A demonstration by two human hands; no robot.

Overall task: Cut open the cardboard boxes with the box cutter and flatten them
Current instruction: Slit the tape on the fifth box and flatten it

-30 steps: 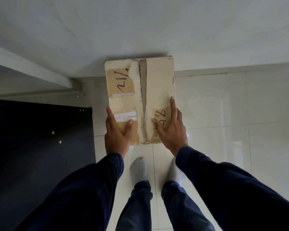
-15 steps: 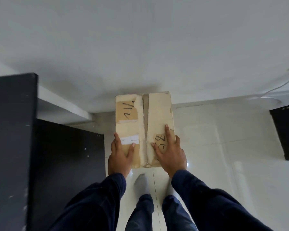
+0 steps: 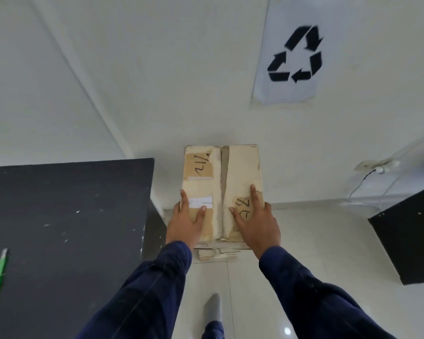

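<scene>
Neighbouring the cardboard box [image 3: 241, 167]: black table [image 3: 66, 216], recycling sign [image 3: 291, 57].

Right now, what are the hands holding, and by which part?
The cardboard box, by its near end: left hand at the left edge by the white label, right hand at the right edge.
</scene>
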